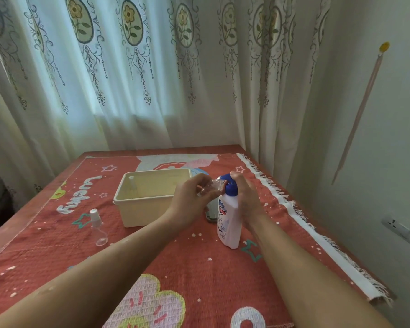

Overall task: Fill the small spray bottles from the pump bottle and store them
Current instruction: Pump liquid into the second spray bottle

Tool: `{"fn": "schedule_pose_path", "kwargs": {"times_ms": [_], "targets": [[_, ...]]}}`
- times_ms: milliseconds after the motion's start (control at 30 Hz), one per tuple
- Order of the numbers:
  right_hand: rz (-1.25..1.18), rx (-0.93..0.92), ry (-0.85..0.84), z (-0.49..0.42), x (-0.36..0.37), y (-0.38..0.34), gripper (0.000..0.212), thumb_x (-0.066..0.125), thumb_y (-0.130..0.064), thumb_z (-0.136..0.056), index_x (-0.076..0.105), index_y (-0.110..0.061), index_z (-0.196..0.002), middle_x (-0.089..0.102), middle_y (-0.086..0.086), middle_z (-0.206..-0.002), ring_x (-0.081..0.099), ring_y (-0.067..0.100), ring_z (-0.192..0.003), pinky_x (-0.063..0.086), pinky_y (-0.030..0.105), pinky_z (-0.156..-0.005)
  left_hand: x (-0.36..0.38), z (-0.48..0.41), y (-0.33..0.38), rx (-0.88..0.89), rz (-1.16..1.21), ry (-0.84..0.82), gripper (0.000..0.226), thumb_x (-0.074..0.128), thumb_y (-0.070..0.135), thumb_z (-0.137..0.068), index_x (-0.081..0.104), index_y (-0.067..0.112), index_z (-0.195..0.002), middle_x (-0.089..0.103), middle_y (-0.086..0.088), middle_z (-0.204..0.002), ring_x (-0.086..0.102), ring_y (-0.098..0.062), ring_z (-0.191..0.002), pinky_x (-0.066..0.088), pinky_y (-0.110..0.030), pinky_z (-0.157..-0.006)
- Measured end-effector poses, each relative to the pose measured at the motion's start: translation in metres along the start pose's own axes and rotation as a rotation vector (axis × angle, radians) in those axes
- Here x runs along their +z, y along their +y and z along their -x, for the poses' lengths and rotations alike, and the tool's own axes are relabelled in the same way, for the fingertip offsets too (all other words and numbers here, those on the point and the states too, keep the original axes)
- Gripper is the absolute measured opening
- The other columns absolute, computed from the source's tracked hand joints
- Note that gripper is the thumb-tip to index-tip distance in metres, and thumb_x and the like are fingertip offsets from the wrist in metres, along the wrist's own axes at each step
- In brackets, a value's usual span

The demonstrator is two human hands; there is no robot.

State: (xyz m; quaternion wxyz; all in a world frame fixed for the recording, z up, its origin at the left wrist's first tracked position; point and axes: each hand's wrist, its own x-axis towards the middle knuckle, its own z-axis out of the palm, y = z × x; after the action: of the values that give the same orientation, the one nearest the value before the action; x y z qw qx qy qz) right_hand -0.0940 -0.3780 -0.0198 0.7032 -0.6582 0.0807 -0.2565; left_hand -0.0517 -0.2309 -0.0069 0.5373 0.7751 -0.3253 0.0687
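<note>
Near the left edge of the table (265, 275), which is covered by a red patterned cloth (187, 268), a spare small clear spray bottle with a white cap (98, 227) sits well apart from both hands. Whether it stands or lies is hard to tell. Right of it, towards the far edge, is the cream rectangular plastic bin (149, 209), with a pale upright thing inside that may be another small bottle.

Just right of the bin, the left hand (191, 197) pinches a small clear plastic bottle (212, 187). The bottle is tilted, its long axis running rightward to the blue pump head (230, 185) of the white pump bottle (230, 223), which stands upright near the right edge. The right hand (245, 200) is curled round that pump head from the right.

The coming move likely turns on this: the small bottle's mouth must meet the nozzle. The right hand is better placed to press, the left to steady.
</note>
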Motion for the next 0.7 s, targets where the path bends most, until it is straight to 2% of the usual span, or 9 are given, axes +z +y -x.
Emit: {"fn": "schedule_pose_path", "kwargs": {"times_ms": [133, 200, 267, 333, 400, 500, 600, 667, 700], "targets": [[0.005, -0.037, 0.006, 0.001, -0.002, 0.001, 0.050, 0.053, -0.047, -0.089, 0.070, -0.001, -0.098, 0.067, 0.015, -0.090, 0.061, 0.029, -0.086, 0.048, 0.054, -0.095, 0.001, 0.002, -0.003, -0.009, -0.045, -0.003, 0.027, 0.074, 0.032, -0.088, 0.068, 0.017, -0.109, 0.068, 0.008, -0.098, 0.065, -0.011, -0.086, 0.060, -0.032, -0.068], [-0.002, -0.023, 0.005, 0.002, -0.002, 0.001, 0.045, 0.053, -0.049, -0.097, 0.075, -0.010, -0.090, 0.070, 0.011, -0.087, 0.064, 0.028, -0.086, 0.048, 0.050, -0.096, 0.000, 0.000, 0.001, -0.001, -0.044, 0.005, 0.026, 0.074, 0.030, -0.087, 0.068, 0.016, -0.108, 0.068, 0.007, -0.097, 0.064, -0.010, -0.085, 0.057, -0.022, -0.065], [-0.016, -0.023, -0.019, 0.002, -0.002, -0.001, 0.046, 0.051, -0.057, -0.100, 0.078, -0.024, -0.085, 0.072, 0.010, -0.087, 0.066, 0.029, -0.088, 0.047, 0.052, -0.099, -0.001, -0.003, 0.006, 0.000, -0.022, 0.013, 0.025, 0.075, 0.026, -0.087, 0.068, 0.014, -0.107, 0.069, 0.003, -0.097, 0.062, -0.009, -0.080, 0.049, -0.012, -0.059], [-0.020, -0.036, -0.036, 0.002, -0.001, -0.002, 0.049, 0.051, -0.067, -0.095, 0.079, -0.028, -0.086, 0.072, 0.009, -0.088, 0.067, 0.029, -0.089, 0.048, 0.053, -0.101, -0.002, -0.005, 0.009, -0.006, 0.010, 0.011, 0.024, 0.076, 0.021, -0.086, 0.068, 0.011, -0.106, 0.068, 0.000, -0.096, 0.060, -0.010, -0.077, 0.046, -0.009, -0.054], [-0.030, -0.031, -0.032, 0.003, -0.001, -0.003, 0.047, 0.052, -0.066, -0.094, 0.080, -0.030, -0.083, 0.075, 0.006, -0.087, 0.069, 0.026, -0.088, 0.051, 0.046, -0.097, -0.002, -0.004, 0.009, 0.003, 0.021, 0.007, 0.024, 0.076, 0.020, -0.086, 0.068, 0.010, -0.106, 0.069, -0.002, -0.096, 0.062, -0.012, -0.078, 0.046, -0.010, -0.052], [-0.010, -0.041, -0.027, 0.002, -0.003, -0.001, 0.046, 0.053, -0.054, -0.097, 0.071, -0.015, -0.078, 0.067, 0.011, -0.083, 0.061, 0.028, -0.082, 0.046, 0.044, -0.089, -0.001, -0.003, 0.007, 0.004, 0.024, 0.010, 0.021, 0.076, 0.020, -0.086, 0.068, 0.011, -0.104, 0.068, -0.001, -0.093, 0.060, -0.008, -0.073, 0.046, -0.011, -0.051], [0.003, -0.050, -0.016, 0.001, -0.003, 0.000, 0.037, 0.050, -0.040, -0.094, 0.067, -0.010, -0.082, 0.062, 0.009, -0.081, 0.056, 0.024, -0.078, 0.043, 0.041, -0.080, 0.001, 0.000, -0.001, -0.022, 0.005, -0.003, 0.023, 0.076, 0.030, -0.086, 0.068, 0.017, -0.104, 0.068, 0.006, -0.092, 0.064, -0.013, -0.075, 0.055, -0.023, -0.057], [0.013, -0.069, -0.020, 0.000, -0.003, 0.002, 0.039, 0.049, -0.037, -0.094, 0.067, -0.005, -0.083, 0.063, 0.008, -0.081, 0.057, 0.022, -0.078, 0.044, 0.038, -0.079, 0.000, 0.001, -0.004, -0.032, -0.024, -0.009, 0.023, 0.075, 0.034, -0.086, 0.068, 0.021, -0.104, 0.069, 0.008, -0.093, 0.067, -0.015, -0.080, 0.060, -0.037, -0.065], [0.002, -0.070, -0.023, 0.001, -0.003, 0.002, 0.043, 0.050, -0.039, -0.093, 0.067, 0.000, -0.085, 0.063, 0.008, -0.082, 0.058, 0.022, -0.079, 0.045, 0.037, -0.079, 0.000, 0.002, -0.004, -0.034, -0.025, -0.011, 0.023, 0.075, 0.034, -0.086, 0.068, 0.021, -0.103, 0.069, 0.008, -0.094, 0.067, -0.016, -0.081, 0.060, -0.040, -0.066]]}}
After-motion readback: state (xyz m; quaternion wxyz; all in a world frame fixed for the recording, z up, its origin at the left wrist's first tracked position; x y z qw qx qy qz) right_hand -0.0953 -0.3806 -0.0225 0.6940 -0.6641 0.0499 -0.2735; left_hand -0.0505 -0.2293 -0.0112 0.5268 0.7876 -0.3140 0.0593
